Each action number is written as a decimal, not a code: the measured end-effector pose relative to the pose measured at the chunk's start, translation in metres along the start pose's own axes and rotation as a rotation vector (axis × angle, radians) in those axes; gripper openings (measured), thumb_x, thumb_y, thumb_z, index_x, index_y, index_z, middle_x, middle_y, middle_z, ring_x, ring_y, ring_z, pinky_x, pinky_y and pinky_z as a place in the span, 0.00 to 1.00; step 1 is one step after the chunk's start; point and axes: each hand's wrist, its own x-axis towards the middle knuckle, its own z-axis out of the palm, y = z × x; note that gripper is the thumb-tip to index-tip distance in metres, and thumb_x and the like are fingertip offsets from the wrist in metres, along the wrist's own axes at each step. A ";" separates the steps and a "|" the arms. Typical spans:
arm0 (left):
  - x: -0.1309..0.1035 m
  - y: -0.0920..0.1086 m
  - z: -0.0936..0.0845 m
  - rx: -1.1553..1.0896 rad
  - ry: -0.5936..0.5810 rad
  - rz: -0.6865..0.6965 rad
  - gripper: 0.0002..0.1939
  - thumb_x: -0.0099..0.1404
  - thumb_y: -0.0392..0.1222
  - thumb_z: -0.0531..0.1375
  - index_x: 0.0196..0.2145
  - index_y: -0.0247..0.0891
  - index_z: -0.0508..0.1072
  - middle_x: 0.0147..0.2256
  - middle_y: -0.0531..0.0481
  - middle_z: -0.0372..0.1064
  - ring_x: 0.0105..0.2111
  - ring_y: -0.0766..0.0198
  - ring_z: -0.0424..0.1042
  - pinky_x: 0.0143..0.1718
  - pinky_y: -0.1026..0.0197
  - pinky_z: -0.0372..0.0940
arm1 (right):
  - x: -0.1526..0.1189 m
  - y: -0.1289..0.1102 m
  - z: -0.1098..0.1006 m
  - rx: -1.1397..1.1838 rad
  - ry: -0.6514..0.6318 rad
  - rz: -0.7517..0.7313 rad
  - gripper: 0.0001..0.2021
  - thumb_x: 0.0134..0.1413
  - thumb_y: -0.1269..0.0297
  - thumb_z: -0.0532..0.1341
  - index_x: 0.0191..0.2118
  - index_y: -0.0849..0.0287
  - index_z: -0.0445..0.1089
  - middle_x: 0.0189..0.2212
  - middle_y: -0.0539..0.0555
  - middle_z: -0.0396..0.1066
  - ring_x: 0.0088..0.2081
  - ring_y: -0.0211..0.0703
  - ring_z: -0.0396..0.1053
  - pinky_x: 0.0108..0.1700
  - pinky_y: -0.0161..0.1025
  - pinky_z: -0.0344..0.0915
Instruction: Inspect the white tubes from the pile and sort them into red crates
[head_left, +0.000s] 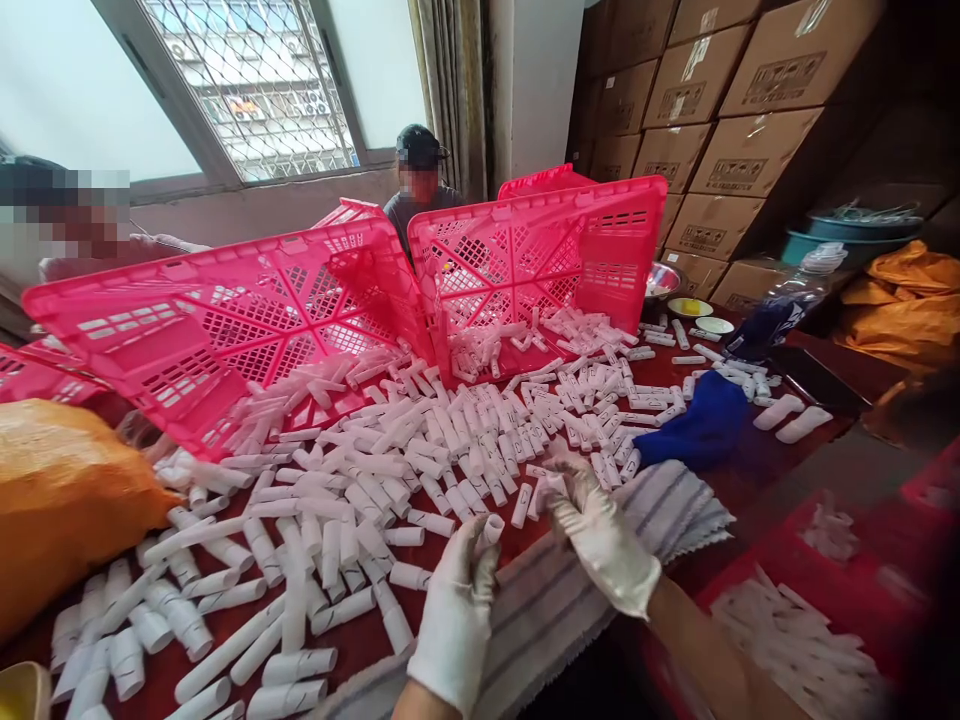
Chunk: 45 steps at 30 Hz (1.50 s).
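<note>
White fabric gloves (450, 655) covered both hands in the head view. The left hand (459, 600) grasped a hollow tube (493, 528), its round end open, near a striped, nappy towel (540, 615); the right hand (600, 530) pinched a pale piece (551, 490), too blurred to make out. Smooth loose tubes (382, 490) crowded the dark red table (517, 540) and reached into tipped pink lattice crates (217, 255). Judging by that heap, plenty seemed left; how much was finished could not be told.

Two hands (454, 625), white tubes (300, 664) beyond counting, at least three pink baskets (613, 278), two co-workers (405, 212), one striped towel (551, 605)
</note>
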 end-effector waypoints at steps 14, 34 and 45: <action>-0.017 -0.010 -0.002 0.550 -0.032 0.533 0.11 0.63 0.37 0.55 0.44 0.39 0.69 0.33 0.47 0.74 0.33 0.62 0.74 0.34 0.61 0.71 | -0.003 -0.054 -0.014 -0.133 -0.495 -0.065 0.10 0.55 0.59 0.60 0.27 0.59 0.72 0.32 0.52 0.66 0.35 0.42 0.66 0.39 0.40 0.65; -0.021 0.010 0.005 -0.223 -0.238 -0.262 0.21 0.52 0.57 0.64 0.32 0.34 0.72 0.20 0.56 0.65 0.18 0.72 0.61 0.20 0.68 0.57 | -0.019 -0.042 -0.010 0.233 -0.314 0.057 0.16 0.47 0.50 0.65 0.28 0.58 0.67 0.25 0.48 0.64 0.30 0.39 0.63 0.35 0.36 0.64; -0.032 0.017 0.033 -0.759 -0.705 -0.552 0.23 0.51 0.59 0.64 0.23 0.37 0.61 0.17 0.62 0.50 0.13 0.80 0.39 0.14 0.70 0.38 | -0.063 -0.037 -0.044 0.317 -0.193 0.279 0.15 0.47 0.51 0.66 0.33 0.58 0.71 0.31 0.52 0.69 0.29 0.39 0.67 0.31 0.36 0.66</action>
